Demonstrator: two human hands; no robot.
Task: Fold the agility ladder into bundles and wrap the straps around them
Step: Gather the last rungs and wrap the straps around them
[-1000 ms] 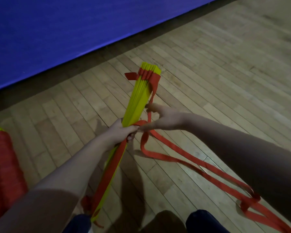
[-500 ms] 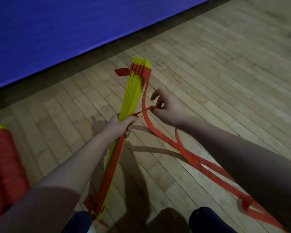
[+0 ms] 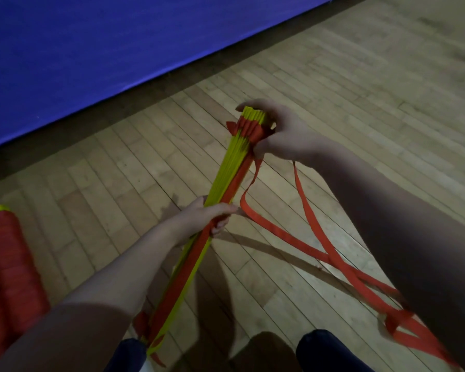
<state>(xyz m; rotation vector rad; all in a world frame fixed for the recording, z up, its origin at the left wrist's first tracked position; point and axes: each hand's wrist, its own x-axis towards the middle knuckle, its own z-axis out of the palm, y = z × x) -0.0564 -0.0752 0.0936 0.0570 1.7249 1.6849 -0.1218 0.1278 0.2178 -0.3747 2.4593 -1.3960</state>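
Head cam, looking down: left hand (image 3: 212, 217) grips the middle of the folded agility ladder bundle (image 3: 233, 167), and right hand (image 3: 283, 132) is curled over its far end, around the yellow rung tips. The bundle is held off the wooden floor (image 3: 346, 98), pointing at the blue wall mat (image 3: 91, 49) along the floor's far edge. Loose red straps (image 3: 279, 234) trail off to the near right. A wrapped bundle (image 3: 8, 264) sits at the left edge. Open boards stretch away to the right.

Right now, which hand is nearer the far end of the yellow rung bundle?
Right. The right hand wraps that end of the yellow rung bundle; the left hand grips it about halfway down, closer to the person.
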